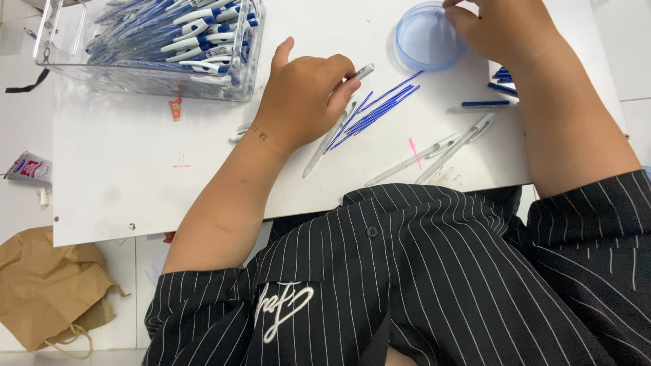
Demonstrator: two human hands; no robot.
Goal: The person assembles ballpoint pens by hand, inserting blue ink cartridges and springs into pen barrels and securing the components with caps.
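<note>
White table (122,169): smooth, matt, a few scuffs and a pink mark. The bin (68,41) is clear, glossy plastic, full of shiny blue-and-white plastic pens (190,30). The dish (427,37) is see-through bluish plastic, slick. Loose barrels (434,152) are clear plastic; the refills (380,108) are thin blue plastic, slightly shiny. The shirt (420,285) is soft, matt striped cloth. On the floor, a paper bag (47,291), brown, crumpled and dull.

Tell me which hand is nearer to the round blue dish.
Right. The right hand touches the round blue dish at its right rim. The left hand is apart from it, lower left, holding a clear pen barrel beside the blue refills.
</note>
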